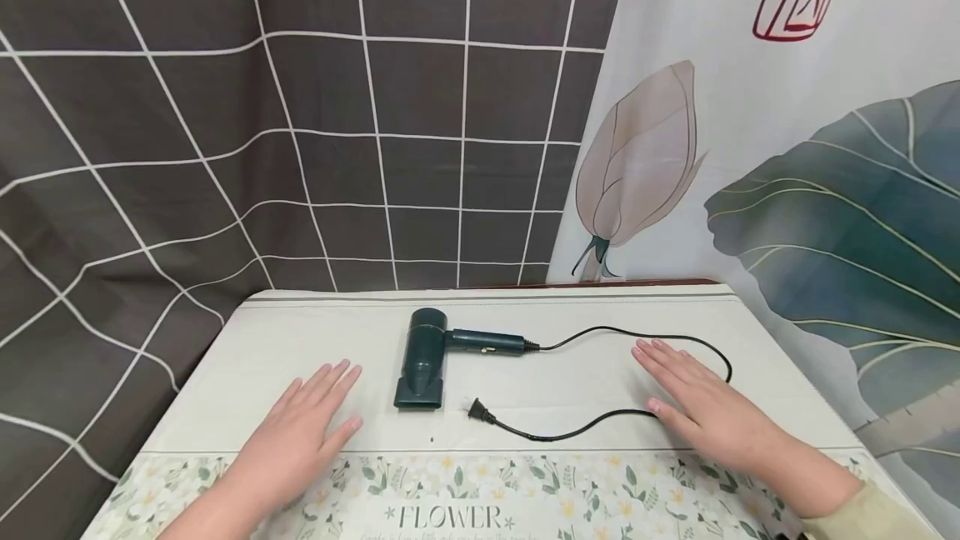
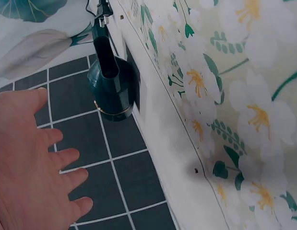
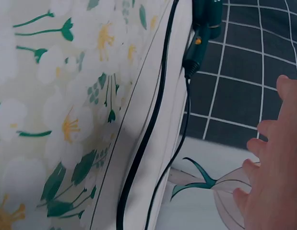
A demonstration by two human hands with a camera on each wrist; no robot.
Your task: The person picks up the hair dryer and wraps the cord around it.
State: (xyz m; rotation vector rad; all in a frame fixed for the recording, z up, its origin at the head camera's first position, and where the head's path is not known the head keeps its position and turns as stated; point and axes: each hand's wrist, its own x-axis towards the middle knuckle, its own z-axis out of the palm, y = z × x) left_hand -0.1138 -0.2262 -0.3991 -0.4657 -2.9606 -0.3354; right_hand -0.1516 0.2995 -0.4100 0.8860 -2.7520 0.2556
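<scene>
A dark green hair dryer (image 1: 424,357) lies on the table, its nozzle toward the near side and its handle (image 1: 486,342) pointing right. From the handle a black cord (image 1: 600,328) loops to the right and comes back to a two-pin plug (image 1: 480,411) in front of the dryer. My left hand (image 1: 292,432) is held to the left of the dryer, fingers extended and holding nothing. Over on the right, my right hand (image 1: 708,407) hovers above part of the cord with straight fingers, also holding nothing. In the left wrist view the dryer (image 2: 112,86) appears beyond the thumb.
The table's white cover (image 1: 315,323) has a floral band with the word FLOWER (image 1: 450,517) along the near side. Behind the table hang a dark curtain with a white grid (image 1: 420,173) and a white curtain printed with leaves (image 1: 862,215).
</scene>
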